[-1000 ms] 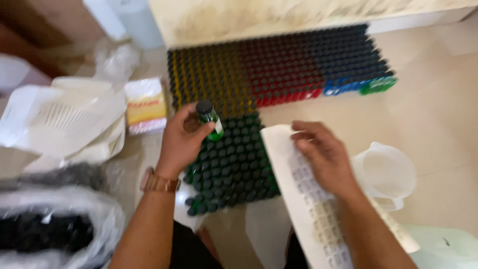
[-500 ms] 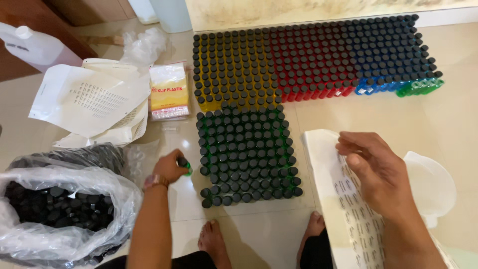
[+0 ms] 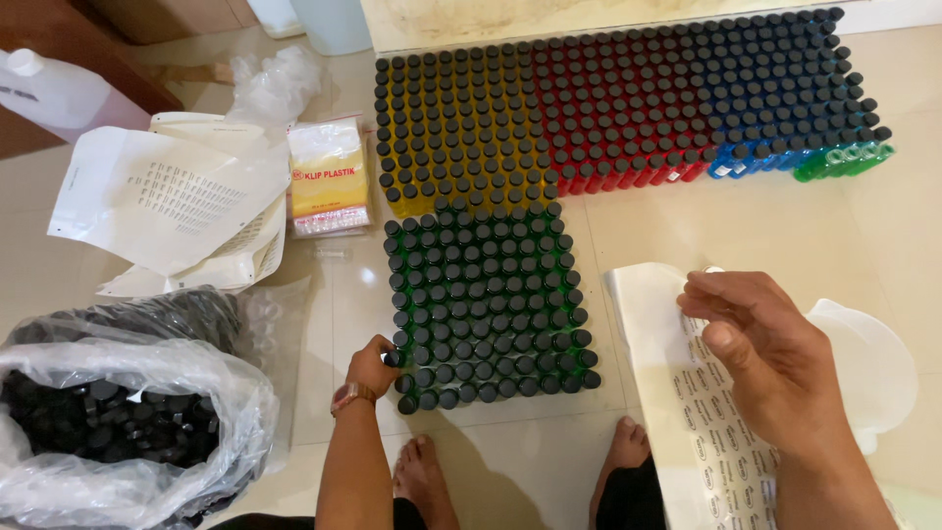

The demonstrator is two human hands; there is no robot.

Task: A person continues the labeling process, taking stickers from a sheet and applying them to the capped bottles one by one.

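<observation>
Left hand sits low, just left of centre, fingers curled around a small green bottle with a black cap at the lower left edge of the square block of green black-capped bottles in the middle of the frame. Right hand is at the right, fingertips pinched together on the top of a long white sheet of small printed labels that runs down to the bottom edge. Just beyond that hand, a white plastic jug lies on the pale tiled floor. Bare feet show at the bottom centre. Along the top stand rows of yellow bottles, red bottles and blue bottles, all black-capped. Lower left, a clear plastic bag of black caps; above it white paper sheets and a yellow packet.
</observation>
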